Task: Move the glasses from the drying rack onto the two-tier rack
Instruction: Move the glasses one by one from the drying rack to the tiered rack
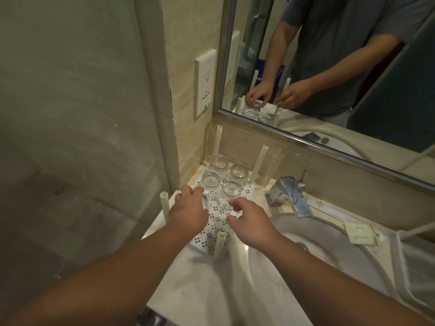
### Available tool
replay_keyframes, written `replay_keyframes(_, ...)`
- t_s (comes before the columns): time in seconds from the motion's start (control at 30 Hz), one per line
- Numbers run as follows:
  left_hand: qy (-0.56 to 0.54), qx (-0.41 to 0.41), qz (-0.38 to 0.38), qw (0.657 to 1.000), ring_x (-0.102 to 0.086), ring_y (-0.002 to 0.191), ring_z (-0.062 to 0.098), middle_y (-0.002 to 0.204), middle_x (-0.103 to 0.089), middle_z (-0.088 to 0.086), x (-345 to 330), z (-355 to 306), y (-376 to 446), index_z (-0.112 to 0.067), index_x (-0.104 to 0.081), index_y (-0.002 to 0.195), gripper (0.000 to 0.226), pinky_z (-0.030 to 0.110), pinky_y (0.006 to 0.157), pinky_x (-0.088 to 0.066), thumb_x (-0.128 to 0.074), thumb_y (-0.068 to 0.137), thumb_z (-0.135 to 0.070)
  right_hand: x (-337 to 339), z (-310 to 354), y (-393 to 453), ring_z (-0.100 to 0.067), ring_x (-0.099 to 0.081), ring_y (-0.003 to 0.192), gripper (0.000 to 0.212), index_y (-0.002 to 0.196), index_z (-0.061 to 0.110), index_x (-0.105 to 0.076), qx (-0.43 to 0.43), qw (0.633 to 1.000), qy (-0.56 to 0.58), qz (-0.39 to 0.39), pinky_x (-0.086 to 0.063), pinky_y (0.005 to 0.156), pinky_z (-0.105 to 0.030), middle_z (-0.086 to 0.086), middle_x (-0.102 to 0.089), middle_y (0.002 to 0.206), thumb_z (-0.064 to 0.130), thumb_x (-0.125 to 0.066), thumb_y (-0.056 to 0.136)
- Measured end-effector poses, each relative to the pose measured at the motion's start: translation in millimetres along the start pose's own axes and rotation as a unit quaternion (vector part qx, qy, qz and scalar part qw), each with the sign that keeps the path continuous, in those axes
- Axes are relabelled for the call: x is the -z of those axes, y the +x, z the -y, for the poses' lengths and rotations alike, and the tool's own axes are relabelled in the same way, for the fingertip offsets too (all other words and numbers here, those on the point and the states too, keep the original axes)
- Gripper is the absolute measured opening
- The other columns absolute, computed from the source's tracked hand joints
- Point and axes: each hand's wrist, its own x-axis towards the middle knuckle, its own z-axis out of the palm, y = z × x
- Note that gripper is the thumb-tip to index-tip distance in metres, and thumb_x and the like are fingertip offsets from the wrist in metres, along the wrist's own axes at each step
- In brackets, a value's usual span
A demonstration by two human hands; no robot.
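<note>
At the far left of the frame runs a glass shower partition (77, 114), and just right of it, in the corner of the marble counter (188, 290), stands the white perforated rack (213, 217) with four upright posts at its corners. Four clear glasses sit mouth-down in a cluster on the back half of its shelf: one at the rear left (220, 163), one at the rear right (239, 172), one at the front left (211, 180) and one at the front right (231, 189), each close beside its neighbours.

The left hand (188, 211) reaches in low over the shelf's left edge, palm down, fingers curled around a fifth glass (205, 200) of which only a sliver of rim shows beside the knuckles; the mirror (329, 74) above shows the fingers draped over the top of a glass. The right hand (251, 222) hovers over the middle of the shelf, fingers loosely bent and spread, holding nothing, its fingertips near the front-right glass but apart from it.

Further right, a chrome faucet (290, 194) leans over the white basin (329, 250), and a small packet (360, 232) lies on the counter behind the bowl. At the right edge a white wire frame (404, 255) cuts into view.
</note>
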Motion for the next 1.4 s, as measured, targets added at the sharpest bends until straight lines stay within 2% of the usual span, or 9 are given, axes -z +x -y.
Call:
replay_keyframes(0.2,0.029,-0.026,0.060,0.997,-0.053,0.116,0.029,0.132,-0.044,0.009,3.6,-2.1,4.7,-0.024,-0.038,0.142,0.059,0.040,0.089,-0.052,-0.066,0.090,-0.022,5.0,-3.1,-3.9,-0.006,-0.053,0.097,0.041,0.132,0.022,-0.056,-0.010,1.000,-0.001,-0.002,-0.033,0.080,-0.016,0.004,-0.058,0.126,0.026,-0.061,0.091)
replay_keyframes(0.6,0.117,-0.148,0.048,0.981,-0.058,0.106,0.031,0.129,-0.047,0.013,28.9,-37.2,-6.2,-0.017,-0.040,0.136,0.053,0.039,0.082,-0.052,-0.067,0.090,-0.023,14.4,-3.4,-11.0,-0.006,-0.052,0.094,0.044,0.133,0.022,-0.055,-0.017,1.000,0.017,-0.007,-0.036,0.083,-0.018,0.005,-0.059,0.124,0.020,-0.059,0.090)
replay_keyframes(0.83,0.096,-0.220,0.012,0.971,-0.058,0.098,0.030,0.126,-0.045,0.012,58.4,-65.8,-8.6,-0.019,-0.041,0.132,0.057,0.039,0.079,-0.052,-0.071,0.086,-0.031,16.1,-10.3,-20.9,-0.006,-0.062,0.093,0.031,0.122,0.022,-0.062,-0.071,0.986,0.145,-0.038,-0.047,0.076,-0.021,0.010,-0.065,0.108,0.022,-0.058,0.091)
replay_keyframes(0.9,0.077,-0.236,0.002,0.969,-0.060,0.095,0.031,0.127,-0.046,0.012,67.6,-74.8,-10.3,-0.019,-0.042,0.132,0.057,0.039,0.079,-0.052,-0.072,0.085,-0.033,17.9,-8.0,-22.3,-0.011,-0.069,0.086,0.023,0.111,0.019,-0.066,-0.124,0.958,0.257,-0.031,-0.053,0.076,-0.028,0.004,-0.069,0.103,0.022,-0.057,0.091)
replay_keyframes(1.0,0.020,-0.242,-0.014,0.970,-0.060,0.090,0.026,0.125,-0.048,0.009,78.5,-84.8,-16.6,-0.022,-0.045,0.128,0.055,0.029,0.073,-0.044,-0.073,0.083,-0.037,23.2,0.0,-26.3,-0.021,-0.071,0.075,0.014,0.095,0.010,-0.067,-0.190,0.879,0.437,0.003,-0.053,0.067,-0.033,-0.009,-0.073,0.096,0.017,-0.056,0.090)
replay_keyframes(1.1,-0.052,-0.219,-0.038,0.974,-0.056,0.094,0.018,0.120,-0.051,0.002,89.2,-90.8,-22.2,-0.026,-0.046,0.121,0.054,0.026,0.073,-0.038,-0.076,0.080,-0.042,32.9,4.9,-31.5,-0.032,-0.071,0.080,0.021,0.104,0.004,-0.063,-0.212,0.815,0.538,0.041,-0.054,0.068,-0.036,-0.016,-0.072,0.099,0.017,-0.053,0.091)
replay_keyframes(1.2,-0.160,-0.181,-0.067,0.968,-0.053,0.094,0.009,0.112,-0.052,-0.009,100.7,-96.1,-27.0,-0.030,-0.045,0.112,0.054,0.017,0.066,-0.035,-0.080,0.076,-0.046,45.0,12.4,-39.4,-0.036,-0.070,0.089,0.030,0.111,0.004,-0.059,-0.175,0.766,0.613,0.084,-0.052,0.075,-0.039,-0.018,-0.069,0.101,0.025,-0.049,0.093)
replay_keyframes(1.3,-0.288,-0.143,-0.080,0.944,-0.059,0.089,0.004,0.107,-0.059,-0.012,103.7,-99.9,-37.7,-0.033,-0.047,0.109,0.055,0.018,0.068,-0.044,-0.085,0.071,-0.043,60.5,22.9,-47.4,-0.038,-0.065,0.102,0.044,0.118,0.008,-0.054,-0.114,0.720,0.678,0.094,-0.048,0.088,-0.044,-0.020,-0.066,0.111,0.037,-0.059,0.085)
replay_keyframes(1.4,-0.416,-0.106,-0.084,0.899,-0.061,0.078,0.001,0.092,-0.062,-0.014,100.0,-103.3,-53.0,-0.038,-0.049,0.101,0.056,0.021,0.067,-0.051,-0.086,0.060,-0.042,71.7,31.5,-51.7,-0.031,-0.060,0.110,0.052,0.119,0.013,-0.061,-0.070,0.723,0.682,0.091,-0.046,0.093,-0.042,-0.011,-0.068,0.113,0.049,-0.062,0.081)
